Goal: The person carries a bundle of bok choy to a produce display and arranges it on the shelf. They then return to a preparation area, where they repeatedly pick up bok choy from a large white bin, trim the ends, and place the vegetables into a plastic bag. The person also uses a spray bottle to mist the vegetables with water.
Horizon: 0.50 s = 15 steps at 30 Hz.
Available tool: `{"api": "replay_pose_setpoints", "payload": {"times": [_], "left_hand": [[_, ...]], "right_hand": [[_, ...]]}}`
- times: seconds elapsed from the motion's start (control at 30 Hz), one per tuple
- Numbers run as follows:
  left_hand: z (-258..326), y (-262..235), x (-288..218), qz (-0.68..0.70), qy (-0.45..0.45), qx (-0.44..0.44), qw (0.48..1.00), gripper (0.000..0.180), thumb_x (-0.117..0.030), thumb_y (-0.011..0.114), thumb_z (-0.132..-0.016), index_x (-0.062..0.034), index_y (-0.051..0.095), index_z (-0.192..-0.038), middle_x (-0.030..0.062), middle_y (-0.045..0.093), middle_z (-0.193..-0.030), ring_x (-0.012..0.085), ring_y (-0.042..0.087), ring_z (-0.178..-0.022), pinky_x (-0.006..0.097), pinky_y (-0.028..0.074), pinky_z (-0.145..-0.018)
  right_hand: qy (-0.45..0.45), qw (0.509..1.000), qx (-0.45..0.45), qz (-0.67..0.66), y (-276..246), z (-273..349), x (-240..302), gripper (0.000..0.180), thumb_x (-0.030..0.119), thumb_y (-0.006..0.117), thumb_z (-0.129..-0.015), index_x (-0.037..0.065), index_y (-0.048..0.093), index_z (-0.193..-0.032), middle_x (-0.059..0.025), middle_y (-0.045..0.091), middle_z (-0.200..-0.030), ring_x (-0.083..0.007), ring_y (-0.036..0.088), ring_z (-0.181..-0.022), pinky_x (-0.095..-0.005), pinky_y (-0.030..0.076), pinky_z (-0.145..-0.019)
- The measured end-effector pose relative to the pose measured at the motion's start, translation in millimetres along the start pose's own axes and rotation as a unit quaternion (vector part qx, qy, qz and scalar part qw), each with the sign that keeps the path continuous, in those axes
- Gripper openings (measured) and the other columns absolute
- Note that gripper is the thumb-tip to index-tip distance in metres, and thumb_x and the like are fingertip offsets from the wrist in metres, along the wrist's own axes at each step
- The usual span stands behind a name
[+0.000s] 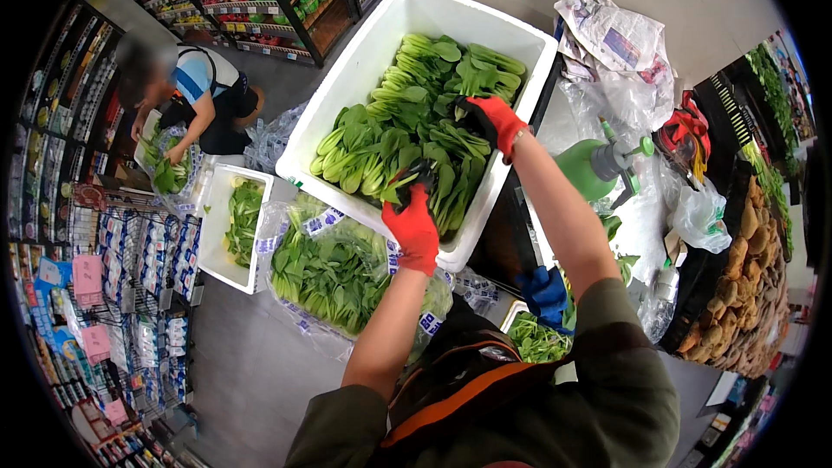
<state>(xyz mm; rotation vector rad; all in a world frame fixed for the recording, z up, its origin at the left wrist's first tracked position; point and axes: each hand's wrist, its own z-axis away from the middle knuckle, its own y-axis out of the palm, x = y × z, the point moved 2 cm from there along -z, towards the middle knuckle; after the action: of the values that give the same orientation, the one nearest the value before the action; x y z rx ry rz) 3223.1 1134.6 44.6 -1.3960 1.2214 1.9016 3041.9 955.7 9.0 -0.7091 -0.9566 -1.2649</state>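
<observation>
A white foam box holds several bunches of bok choy, pale stalks and dark green leaves piled together. Both my hands wear red gloves with black fingers. My left hand reaches over the near edge, its fingers closed on bok choy leaves at the front of the pile. Further right, my right hand is inside the box by its right wall, fingers curled into the leaves. Foliage and the dark glove material partly hide the fingertips of both hands.
Below the box lies a clear plastic bag of greens. A smaller white box stands left, near a crouching person handling greens. On the right are a green spray bottle, red gloves, a blue glove and brown root vegetables.
</observation>
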Motion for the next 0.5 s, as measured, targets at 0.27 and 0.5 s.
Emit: {"api": "replay_pose_setpoints", "payload": {"times": [0.27,0.5], "left_hand": [[55,-72,-50,-0.005,-0.094,0.031,0.995,0.026,0.000,0.058,-0.090,0.0049,0.059,-0.115,0.0078,0.064,-0.107,0.0152,0.061,-0.091,0.028,0.049,-0.083],[85,-119,-63,-0.049,-0.133,0.047,0.989,0.026,0.000,0.058,-0.089,0.0040,0.059,-0.115,0.0066,0.064,-0.105,0.0135,0.060,-0.092,0.027,0.049,-0.083]], "right_hand": [[0.045,0.690,-0.098,0.716,15,-40,-14,0.032,0.029,0.063,-0.078,0.004,0.071,-0.096,-0.0189,0.067,-0.104,-0.0341,0.066,-0.096,-0.0413,0.053,-0.080],[0.033,0.640,-0.085,0.763,21,-13,2,0.030,0.025,0.065,-0.078,0.005,0.070,-0.100,-0.0181,0.069,-0.100,-0.0328,0.067,-0.093,-0.0395,0.053,-0.077]]}}
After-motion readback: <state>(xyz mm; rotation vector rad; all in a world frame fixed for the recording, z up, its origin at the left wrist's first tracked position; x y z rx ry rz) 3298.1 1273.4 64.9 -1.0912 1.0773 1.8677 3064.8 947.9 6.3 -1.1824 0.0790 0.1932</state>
